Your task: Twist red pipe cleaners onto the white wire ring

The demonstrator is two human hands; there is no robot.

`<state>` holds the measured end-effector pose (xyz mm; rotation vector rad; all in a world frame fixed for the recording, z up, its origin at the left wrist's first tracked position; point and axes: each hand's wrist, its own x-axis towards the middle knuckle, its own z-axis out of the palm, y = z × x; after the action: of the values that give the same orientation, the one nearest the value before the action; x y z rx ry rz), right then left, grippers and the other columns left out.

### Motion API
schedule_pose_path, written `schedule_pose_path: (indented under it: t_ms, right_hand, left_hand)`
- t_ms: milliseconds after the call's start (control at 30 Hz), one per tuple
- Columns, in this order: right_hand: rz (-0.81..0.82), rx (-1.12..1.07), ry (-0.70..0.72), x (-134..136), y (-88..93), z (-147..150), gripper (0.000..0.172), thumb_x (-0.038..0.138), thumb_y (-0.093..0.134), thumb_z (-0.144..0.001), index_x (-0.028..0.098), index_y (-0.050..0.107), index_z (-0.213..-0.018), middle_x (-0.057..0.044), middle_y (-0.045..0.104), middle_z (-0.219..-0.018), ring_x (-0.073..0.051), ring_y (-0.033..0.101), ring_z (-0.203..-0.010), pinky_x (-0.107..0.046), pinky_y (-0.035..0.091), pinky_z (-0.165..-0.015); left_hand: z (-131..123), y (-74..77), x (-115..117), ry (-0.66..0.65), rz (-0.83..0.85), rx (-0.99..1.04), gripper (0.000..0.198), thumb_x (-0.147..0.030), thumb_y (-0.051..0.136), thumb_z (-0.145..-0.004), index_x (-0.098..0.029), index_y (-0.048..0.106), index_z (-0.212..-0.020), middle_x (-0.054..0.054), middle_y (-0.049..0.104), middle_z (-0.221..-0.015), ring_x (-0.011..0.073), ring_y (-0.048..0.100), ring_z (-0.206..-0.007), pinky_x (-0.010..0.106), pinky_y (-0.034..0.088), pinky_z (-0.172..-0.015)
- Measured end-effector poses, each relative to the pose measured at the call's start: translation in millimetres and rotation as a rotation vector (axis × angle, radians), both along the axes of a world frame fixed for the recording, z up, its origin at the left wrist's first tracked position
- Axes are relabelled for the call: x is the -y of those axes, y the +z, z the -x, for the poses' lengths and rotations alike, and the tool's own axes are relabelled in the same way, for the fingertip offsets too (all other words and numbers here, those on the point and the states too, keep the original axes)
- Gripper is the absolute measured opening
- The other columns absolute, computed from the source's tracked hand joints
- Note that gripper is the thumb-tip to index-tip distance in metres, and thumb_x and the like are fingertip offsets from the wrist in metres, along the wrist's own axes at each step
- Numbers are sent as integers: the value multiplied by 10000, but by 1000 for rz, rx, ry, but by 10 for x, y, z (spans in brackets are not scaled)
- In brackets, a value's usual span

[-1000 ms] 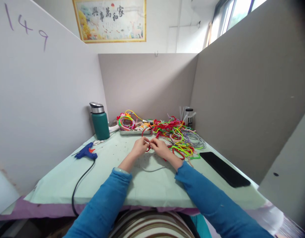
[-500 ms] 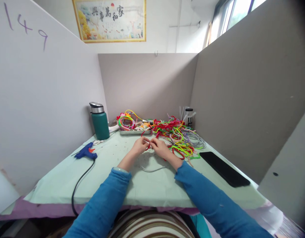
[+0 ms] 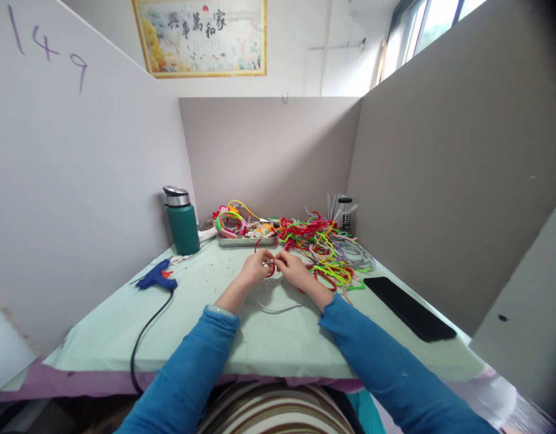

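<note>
Over the middle of the table, my left hand (image 3: 255, 266) is closed on a red pipe cleaner (image 3: 272, 270), whose end sticks up above the fingers. Close beside it, my right hand (image 3: 290, 267) is pinched at the same spot; a thin pale strand runs between the two sets of fingertips. Exactly what the right fingers grip is too small to make out. A grey wire (image 3: 280, 311) lies curved on the cloth below my hands. Just beyond the right hand spreads a tangled heap of coloured pipe cleaners (image 3: 314, 232), mostly red, yellow and green.
A metal tray (image 3: 246, 242) with small pieces and a coloured ring stands at the back. To the left are a green bottle (image 3: 183, 226) and a blue glue gun (image 3: 157, 276) with a black cord. A black phone (image 3: 409, 307) lies right. Partition panels enclose three sides.
The fingers have shifted slightly around the red pipe cleaner, and its upper end has moved a little to the left. Everything on the table stays put.
</note>
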<state>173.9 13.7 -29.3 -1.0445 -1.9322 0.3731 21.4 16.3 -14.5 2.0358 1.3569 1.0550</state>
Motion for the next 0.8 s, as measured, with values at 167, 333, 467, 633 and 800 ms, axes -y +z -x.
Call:
schedule_pose_path:
  t_ms: [167,333,467,633,800]
  right_hand:
    - [26,-2,6,-17,-23,2,141,226,455,-824,178,576,-769,-4,604,-700,-140,516,-652,-237,313,-589]
    - [37,2,11,-33,-20,1,139,235,461,-814,175,567,-746,-3,589,-695,-142,505,-658,-239,316,-595]
    - [48,-25,21,-70,-20,-4,137,234,460,-807,173,552,-727,2,572,-688,-138,493,-657,-238,322,-598]
    - [76,-78,56,-137,-50,-23,149,250,471,-803,172,530,-690,13,554,-653,-126,473,-637,-226,323,-588]
    - [112,-95,74,-148,-62,-40,162,252,472,-811,170,528,-683,15,558,-625,-116,468,-603,-219,317,-568]
  left_hand:
    - [8,25,49,15,-108,-163,268,-137,616,-659,-179,587,-922,19,671,-816,134,590,-731,237,434,-672]
    - [9,31,81,47,-149,-287,277,-231,605,-703,-207,589,-978,3,649,-763,143,578,-711,234,409,-656]
    - [8,15,69,62,-168,-302,224,-262,567,-758,-212,594,-974,29,673,-858,158,598,-789,241,412,-690]
    - [18,-20,20,52,-188,-272,189,-248,554,-781,-205,605,-957,39,685,-889,164,612,-822,248,427,-716]
    - [17,-26,-19,37,-167,-199,150,-227,556,-782,-190,617,-914,35,696,-851,156,625,-792,238,435,-690]
